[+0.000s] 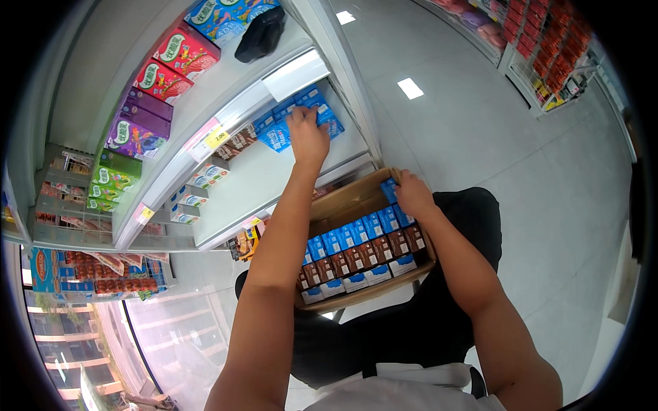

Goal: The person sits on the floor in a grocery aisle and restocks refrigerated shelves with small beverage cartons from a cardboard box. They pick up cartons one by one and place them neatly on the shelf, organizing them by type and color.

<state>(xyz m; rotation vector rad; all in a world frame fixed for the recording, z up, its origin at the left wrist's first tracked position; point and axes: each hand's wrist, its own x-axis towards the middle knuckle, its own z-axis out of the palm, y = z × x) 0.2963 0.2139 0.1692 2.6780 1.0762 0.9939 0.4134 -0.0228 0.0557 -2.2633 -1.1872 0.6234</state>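
My left hand reaches into the lower shelf, its fingers and thumb around a blue drink carton in a group of blue cartons. On my lap side, an open cardboard box is packed with rows of small cartons: blue ones, brown ones and white-and-blue ones. At the box's far right corner, my right hand grips a blue carton that stands apart from the row. The fingertips of that hand are partly hidden.
Brown cartons and white cartons stand along the lower shelf. Above are colourful drink packs and a black object. A price-tag rail fronts the upper shelf. A upright frame borders the shelf's right; snack racks stand beyond.
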